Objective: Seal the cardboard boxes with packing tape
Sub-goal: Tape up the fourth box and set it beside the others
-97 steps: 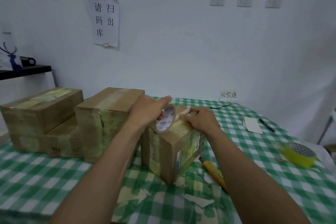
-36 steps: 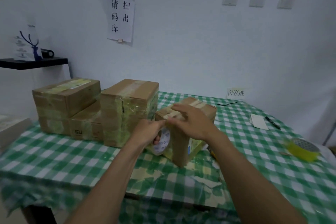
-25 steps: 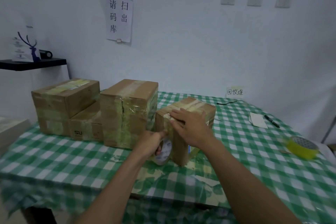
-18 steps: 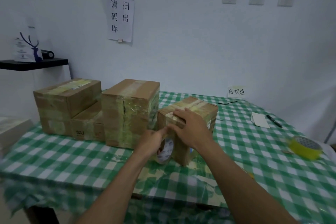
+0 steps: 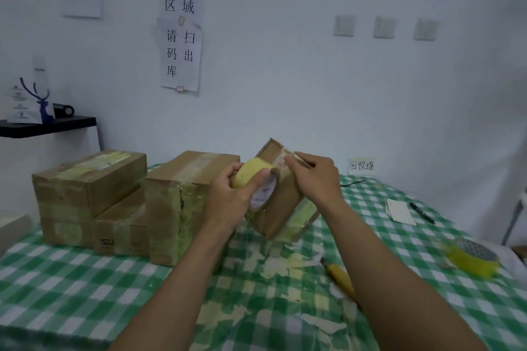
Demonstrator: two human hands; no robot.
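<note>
Box half hidden, left hand round tape roll before it, right hand round its top edge.

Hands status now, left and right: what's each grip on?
Left hand: closed, holding the tape roll.
Right hand: closed, holding the tilted box at its top edge.
</note>
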